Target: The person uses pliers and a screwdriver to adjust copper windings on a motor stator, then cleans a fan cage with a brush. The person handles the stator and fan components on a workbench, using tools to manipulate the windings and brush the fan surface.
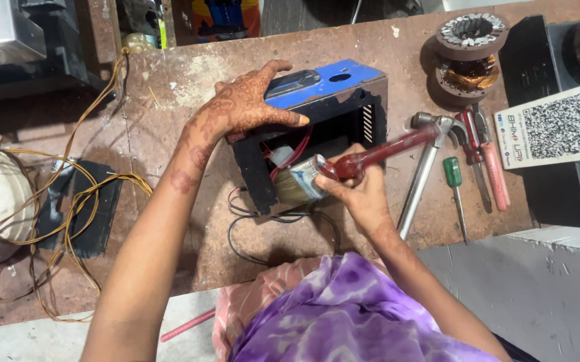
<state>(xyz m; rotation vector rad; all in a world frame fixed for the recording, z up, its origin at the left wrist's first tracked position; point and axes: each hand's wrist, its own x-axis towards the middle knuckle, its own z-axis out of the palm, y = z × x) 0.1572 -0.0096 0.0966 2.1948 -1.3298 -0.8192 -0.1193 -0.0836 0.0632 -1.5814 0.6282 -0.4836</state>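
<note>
A black metal box with a blue top (pixel 333 94) lies on its side on the worn wooden bench, its open face toward me. My left hand (pixel 246 104) rests on its upper edge, fingers spread over it. My right hand (pixel 357 191) grips the red handle of a paintbrush (pixel 343 164), whose bristles (pixel 296 184) reach into the box's opening. Red and black wires (pixel 283 218) trail out of the box onto the bench.
To the right lie a claw hammer (pixel 424 161), red-handled pliers (pixel 491 167) and a green screwdriver (pixel 454 177). Motor stators with copper windings (pixel 469 53) stand at the back right beside a printed card (pixel 558 127). Loose yellow wire (pixel 69 201) loops at the left.
</note>
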